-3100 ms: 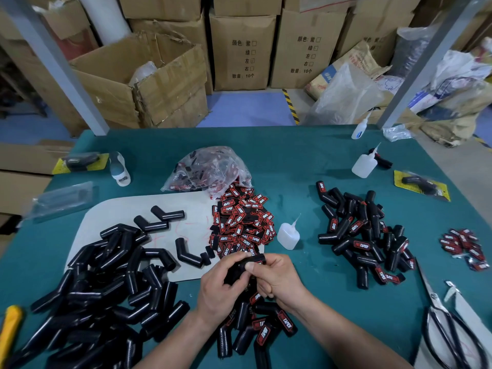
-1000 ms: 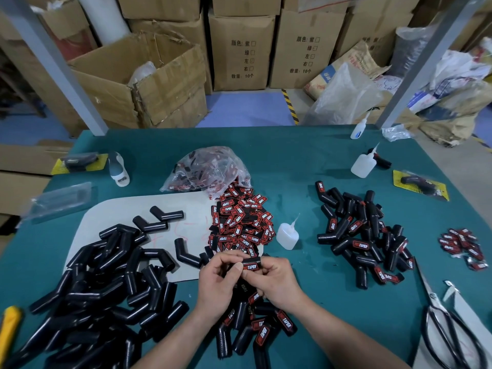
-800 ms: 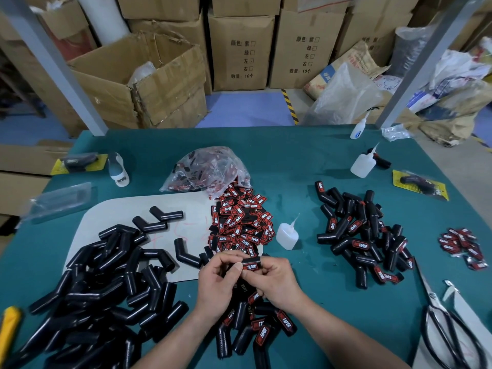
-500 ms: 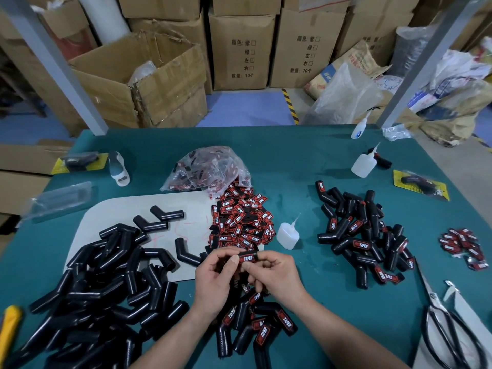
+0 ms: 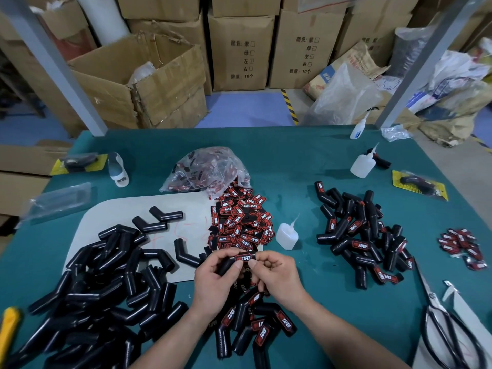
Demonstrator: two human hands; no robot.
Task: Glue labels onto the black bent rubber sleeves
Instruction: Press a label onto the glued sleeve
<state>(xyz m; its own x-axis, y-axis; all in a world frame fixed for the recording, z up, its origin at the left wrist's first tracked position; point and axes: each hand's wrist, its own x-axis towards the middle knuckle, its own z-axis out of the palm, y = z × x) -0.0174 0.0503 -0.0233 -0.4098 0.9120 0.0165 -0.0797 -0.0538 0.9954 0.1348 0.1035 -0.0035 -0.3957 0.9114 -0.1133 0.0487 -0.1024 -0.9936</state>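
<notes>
You hold one black bent rubber sleeve (image 5: 226,265) just above the bench (image 5: 292,161), between both hands. Your left hand (image 5: 217,282) curls its fingers (image 5: 222,256) round the sleeve's lower leg. Your right hand (image 5: 279,278) pinches the end bearing the red TAPER label (image 5: 246,257). The loose label pile (image 5: 239,222) and a glue bottle (image 5: 286,235) sit just beyond.

light: even, soft | shadows: faint | edges: wide-angle bowed | focus: sharp
</notes>
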